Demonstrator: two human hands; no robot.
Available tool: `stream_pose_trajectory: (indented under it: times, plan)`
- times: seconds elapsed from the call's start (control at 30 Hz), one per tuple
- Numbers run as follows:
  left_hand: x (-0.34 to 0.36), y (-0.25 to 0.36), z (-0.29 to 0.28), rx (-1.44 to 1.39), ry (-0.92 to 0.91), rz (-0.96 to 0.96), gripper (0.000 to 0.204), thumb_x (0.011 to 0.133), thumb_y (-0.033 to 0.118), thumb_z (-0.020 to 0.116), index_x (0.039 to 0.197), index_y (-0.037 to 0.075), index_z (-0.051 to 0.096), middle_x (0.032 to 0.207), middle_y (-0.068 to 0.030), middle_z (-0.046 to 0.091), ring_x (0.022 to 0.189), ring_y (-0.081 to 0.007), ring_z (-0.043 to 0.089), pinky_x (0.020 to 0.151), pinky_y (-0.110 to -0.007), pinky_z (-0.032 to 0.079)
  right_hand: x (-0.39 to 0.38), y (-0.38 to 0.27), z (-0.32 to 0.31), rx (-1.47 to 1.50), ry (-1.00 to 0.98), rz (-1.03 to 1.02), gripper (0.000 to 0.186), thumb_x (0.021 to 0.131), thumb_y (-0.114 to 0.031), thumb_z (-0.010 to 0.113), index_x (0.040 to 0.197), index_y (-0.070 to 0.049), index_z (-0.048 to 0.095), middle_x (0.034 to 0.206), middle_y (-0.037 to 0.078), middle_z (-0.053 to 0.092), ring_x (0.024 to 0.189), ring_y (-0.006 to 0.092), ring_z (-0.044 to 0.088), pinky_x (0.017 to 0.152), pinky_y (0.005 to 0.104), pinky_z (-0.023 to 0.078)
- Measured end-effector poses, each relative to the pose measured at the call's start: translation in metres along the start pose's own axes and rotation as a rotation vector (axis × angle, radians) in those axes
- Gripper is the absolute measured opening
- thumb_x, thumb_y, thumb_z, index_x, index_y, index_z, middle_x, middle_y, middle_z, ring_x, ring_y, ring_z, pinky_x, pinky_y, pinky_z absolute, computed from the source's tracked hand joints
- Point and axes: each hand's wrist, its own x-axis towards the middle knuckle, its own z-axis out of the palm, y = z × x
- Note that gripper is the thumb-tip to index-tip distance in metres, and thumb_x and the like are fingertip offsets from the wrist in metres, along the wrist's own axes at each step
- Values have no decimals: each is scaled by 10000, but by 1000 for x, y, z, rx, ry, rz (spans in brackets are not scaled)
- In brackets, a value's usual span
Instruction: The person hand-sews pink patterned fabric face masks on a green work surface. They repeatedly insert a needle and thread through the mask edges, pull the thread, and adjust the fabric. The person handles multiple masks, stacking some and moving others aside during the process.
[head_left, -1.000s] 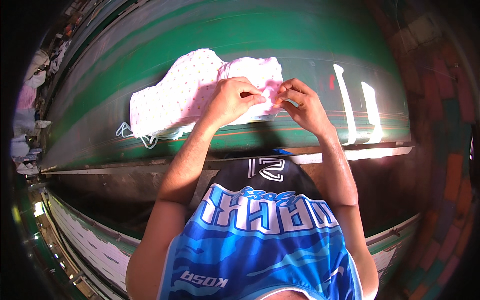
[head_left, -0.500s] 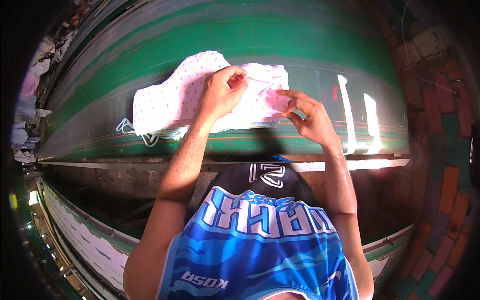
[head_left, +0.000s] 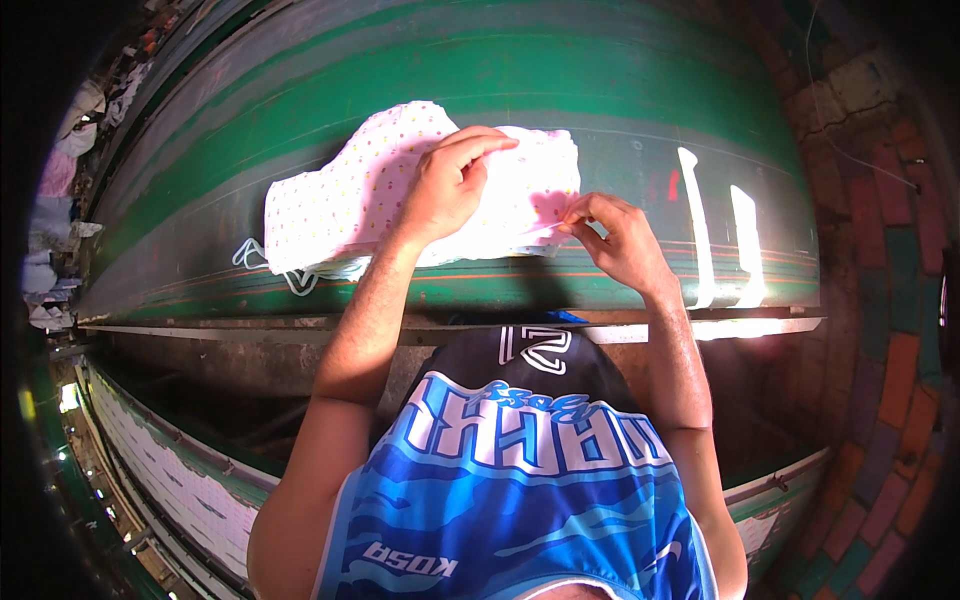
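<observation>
A pale pink printed cloth [head_left: 350, 205], dotted with small coloured motifs, lies folded in layers on the green table [head_left: 640, 90]. Strong sunlight washes out its right half. Over its middle is my left hand [head_left: 447, 190], fingers stretched toward the far right part of the cloth and thumb apart from them. At the near right corner, my right hand [head_left: 622, 240] pinches the edge of the cloth between thumb and fingertips. Thin white ties [head_left: 298, 280] stick out from beneath the cloth's left end.
Two bright patches of sunlight fall on the table's right part. A pale strip [head_left: 740, 328] runs along its near edge, in front of my body. Piled cloths [head_left: 45, 270] are at the far left. Coloured paving bricks [head_left: 890, 330] cover the ground to the right.
My left fingers have straightened out of a pinch and moved slightly right over the cloth. My right fingers have closed together on its edge, and the raised fold lies flatter.
</observation>
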Motion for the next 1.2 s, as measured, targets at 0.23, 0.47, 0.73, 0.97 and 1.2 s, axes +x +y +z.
stream_pose_trajectory:
  times: [0.23, 0.47, 0.73, 0.97, 1.2]
  plan:
    - [-8, 4, -2, 48, 97, -30, 547, 966, -131, 569, 1478, 25, 684, 1421, -148, 690, 1124, -224, 729, 891, -310, 598, 1, -1, 1, 51, 15, -20, 158, 927, 74, 775, 1020, -37, 713, 1063, 105, 791, 1063, 322, 780, 871, 422, 633]
    - [-15, -4, 5, 132, 152, -83, 606, 985, -73, 668, 1573, 68, 621, 1495, -105, 623, 908, -140, 696, 855, -298, 597, 6, -10, -10, 24, -151, 48, 147, 960, 109, 745, 1009, -22, 698, 1196, 111, 814, 1133, 280, 795, 884, 381, 660]
    - [-7, 9, -4, 329, 117, -39, 518, 1003, 10, 723, 1516, 48, 657, 1458, -116, 622, 955, -184, 712, 884, -331, 598, 36, -23, -21, -30, -58, -58, 103, 995, 59, 735, 1058, -21, 720, 1058, 94, 833, 1032, 264, 816, 799, 371, 653]
    - [-11, 18, -5, 71, 136, -148, 480, 1009, 163, 800, 1451, 22, 676, 1235, -109, 737, 973, -202, 732, 844, -356, 600, 89, -26, -12, -34, 46, -154, 128, 967, -3, 782, 1088, -30, 751, 1015, 122, 813, 947, 288, 806, 796, 395, 644]
    - [11, 16, -4, 209, 78, -259, 478, 954, 112, 833, 1400, 39, 678, 1103, -78, 724, 881, -148, 710, 772, -333, 573, 108, -27, 7, -46, 165, -113, 221, 992, -122, 799, 1199, -52, 767, 1125, 138, 785, 951, 301, 801, 810, 412, 643]
